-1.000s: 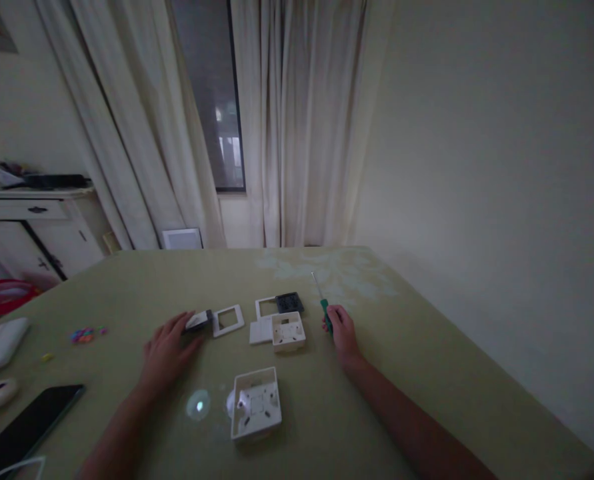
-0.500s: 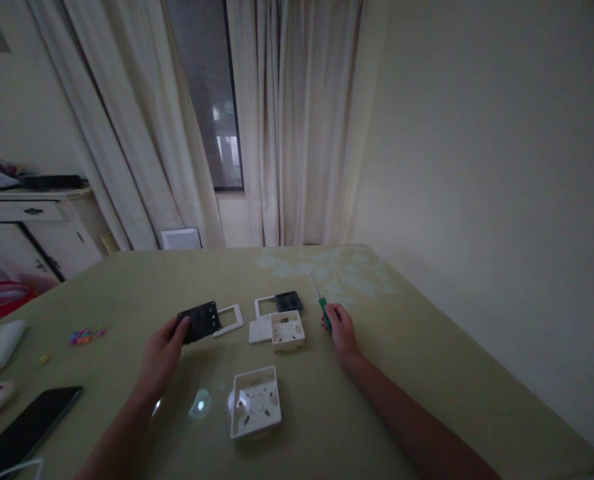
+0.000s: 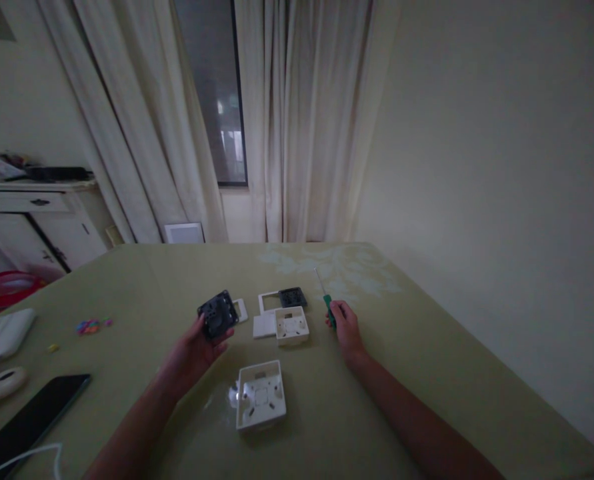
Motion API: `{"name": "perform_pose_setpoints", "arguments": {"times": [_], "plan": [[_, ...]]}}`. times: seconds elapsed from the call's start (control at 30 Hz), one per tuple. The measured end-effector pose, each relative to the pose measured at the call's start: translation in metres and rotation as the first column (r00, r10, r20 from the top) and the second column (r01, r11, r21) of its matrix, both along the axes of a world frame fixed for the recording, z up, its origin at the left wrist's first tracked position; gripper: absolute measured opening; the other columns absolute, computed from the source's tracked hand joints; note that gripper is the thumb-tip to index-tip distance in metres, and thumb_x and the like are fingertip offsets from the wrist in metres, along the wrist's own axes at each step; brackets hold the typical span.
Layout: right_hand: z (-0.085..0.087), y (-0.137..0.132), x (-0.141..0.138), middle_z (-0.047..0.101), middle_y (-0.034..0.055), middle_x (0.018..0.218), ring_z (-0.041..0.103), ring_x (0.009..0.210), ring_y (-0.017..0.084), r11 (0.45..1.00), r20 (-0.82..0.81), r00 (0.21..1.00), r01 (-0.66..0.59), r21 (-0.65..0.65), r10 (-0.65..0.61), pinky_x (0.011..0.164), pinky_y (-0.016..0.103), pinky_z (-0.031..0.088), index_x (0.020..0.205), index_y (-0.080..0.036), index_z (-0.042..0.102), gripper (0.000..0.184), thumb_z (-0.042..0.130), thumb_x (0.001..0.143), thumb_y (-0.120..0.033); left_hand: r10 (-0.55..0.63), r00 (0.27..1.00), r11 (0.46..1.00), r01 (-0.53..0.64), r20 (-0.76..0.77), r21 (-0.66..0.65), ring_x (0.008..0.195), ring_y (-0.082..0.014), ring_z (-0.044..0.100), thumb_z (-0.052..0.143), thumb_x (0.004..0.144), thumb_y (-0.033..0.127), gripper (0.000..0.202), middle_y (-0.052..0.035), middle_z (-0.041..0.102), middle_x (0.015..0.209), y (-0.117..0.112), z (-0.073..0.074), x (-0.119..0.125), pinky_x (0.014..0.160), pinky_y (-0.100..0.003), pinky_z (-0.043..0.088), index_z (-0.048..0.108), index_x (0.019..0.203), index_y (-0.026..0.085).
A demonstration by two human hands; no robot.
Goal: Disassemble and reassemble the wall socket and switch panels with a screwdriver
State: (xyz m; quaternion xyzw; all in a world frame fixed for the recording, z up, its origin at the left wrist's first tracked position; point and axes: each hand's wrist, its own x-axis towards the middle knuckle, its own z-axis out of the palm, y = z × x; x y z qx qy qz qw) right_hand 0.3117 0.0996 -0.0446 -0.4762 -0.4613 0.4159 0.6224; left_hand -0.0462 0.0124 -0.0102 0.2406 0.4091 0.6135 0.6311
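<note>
A square black plate (image 3: 218, 315), its face unevenly moulded and flecked with pale specks near its edges, was held tilted above the surface (image 3: 331, 407) by the left hand (image 3: 199, 352); a green-handled screwdriver (image 3: 329, 307) was gripped, well apart, in the right hand (image 3: 345, 325); an open white box (image 3: 261, 396) was seen between the forearms.

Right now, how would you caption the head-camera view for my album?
Left hand holds a dark square part; right hand grips a green-handled screwdriver.
</note>
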Motion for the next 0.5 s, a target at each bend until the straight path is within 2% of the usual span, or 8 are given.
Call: {"name": "perform_pose_setpoints", "arguments": {"times": [0.13,0.2,0.27,0.33,0.4,0.47,0.5], "plan": [[0.000,0.000,0.000,0.060,-0.0007,0.065,0.055,0.058,0.017,1.000,0.002,1.000,0.000,0.003,0.000,0.057,0.030,0.047,0.076,-0.023,0.064,0.056,0.077,0.075,-0.077,-0.106,0.990,0.994,0.103,0.098,0.029,0.114,-0.0304,0.079,0.049,0.105,0.064,0.054,-0.0146,0.076,0.136,-0.005,0.008,0.009,0.094,-0.044,0.065,0.067,0.138,0.024],[0.000,0.000,0.000,0.061,-0.0006,0.065,0.055,0.059,0.017,1.000,0.004,1.000,0.001,0.005,-0.001,0.057,0.030,0.047,0.076,-0.023,0.064,0.055,0.077,0.075,-0.076,-0.103,0.989,0.994,0.100,0.108,0.031,0.119,-0.0315,0.076,0.050,0.103,0.066,0.059,-0.0161,0.076,0.135,-0.004,0.008,0.012,0.103,-0.046,0.061,0.068,0.136,0.021],[0.000,-0.001,0.000,0.061,-0.0005,0.066,0.055,0.059,0.017,1.000,0.006,1.000,0.001,0.005,-0.001,0.058,0.030,0.048,0.076,-0.023,0.064,0.054,0.077,0.076,-0.075,-0.057,0.994,0.998,0.053,0.089,0.042,0.120,-0.0319,0.076,0.057,0.100,0.061,0.052,-0.0157,0.079,0.129,-0.002,0.005,0.016,0.108,-0.047,0.058,0.071,0.129,0.020],[0.000,-0.001,0.000,0.061,-0.0004,0.067,0.056,0.059,0.017,1.000,0.007,1.000,0.000,0.004,0.000,0.058,0.030,0.048,0.076,-0.023,0.064,0.053,0.077,0.076,-0.074,0.014,0.999,0.993,-0.010,-0.038,0.117,0.118,-0.0330,0.076,0.059,0.097,0.060,0.047,-0.0134,0.081,0.123,0.000,0.001,0.019,0.109,-0.050,0.058,0.074,0.119,0.021],[0.000,-0.001,0.000,0.061,-0.0005,0.067,0.056,0.059,0.017,1.000,0.007,1.000,-0.001,0.002,0.001,0.058,0.030,0.048,0.076,-0.023,0.064,0.052,0.076,0.077,-0.074,0.090,0.975,0.973,-0.043,-0.201,0.229,0.116,-0.0357,0.076,0.063,0.092,0.067,0.049,-0.0119,0.082,0.117,-0.002,-0.003,0.022,0.107,-0.053,0.058,0.076,0.108,0.022],[0.001,-0.001,0.000,0.061,-0.0006,0.068,0.056,0.059,0.017,1.000,0.006,1.000,-0.001,0.000,0.001,0.058,0.030,0.048,0.077,-0.023,0.064,0.052,0.077,0.077,-0.074,0.148,0.919,0.941,-0.017,-0.366,0.337,0.117,-0.0384,0.074,0.071,0.086,0.069,0.051,-0.0127,0.081,0.119,-0.007,-0.003,0.025,0.107,-0.054,0.057,0.077,0.105,0.022],[0.001,-0.001,0.000,0.061,-0.0006,0.067,0.056,0.059,0.017,1.000,0.006,1.000,-0.001,0.000,0.001,0.058,0.030,0.047,0.077,-0.023,0.065,0.052,0.077,0.077,-0.074,0.167,0.869,0.919,0.033,-0.465,0.392,0.120,-0.0396,0.072,0.075,0.084,0.067,0.051,-0.0141,0.080,0.124,-0.011,-0.003,0.027,0.108,-0.054,0.056,0.078,0.107,0.021]]}}
